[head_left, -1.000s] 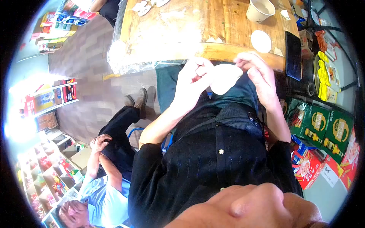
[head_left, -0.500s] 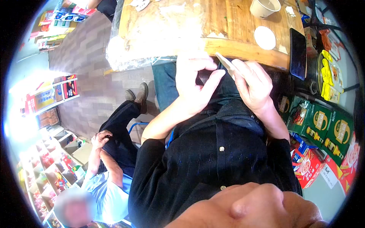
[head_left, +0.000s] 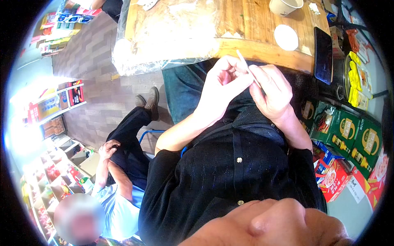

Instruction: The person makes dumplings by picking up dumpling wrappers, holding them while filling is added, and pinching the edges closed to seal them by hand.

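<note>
A thin, flat whitish piece (head_left: pixel 241 58), seen nearly edge-on, is held up over my lap just off the table's front edge. My right hand (head_left: pixel 273 89) grips it between thumb and fingers from the right. From the other side, my left hand (head_left: pixel 223 84) has its fingers curled in, with thumb and fingertips closed at the piece's edge. What kind of thing the piece is cannot be made out. A round white disc (head_left: pixel 286 37) lies on the wooden table (head_left: pixel 262 51) beyond my right hand.
A paper cup (head_left: pixel 286 6) stands at the table's far right, and a black phone (head_left: pixel 323 55) lies along its right edge. Clear plastic sheeting (head_left: pixel 123 59) hangs over the left edge. A seated person (head_left: pixel 119 205) is at my left; green boxes (head_left: pixel 349 131) stand at right.
My left hand has moved right and its fingers have come together at the thin piece. The piece now stands steeper. My right hand has hardly moved.
</note>
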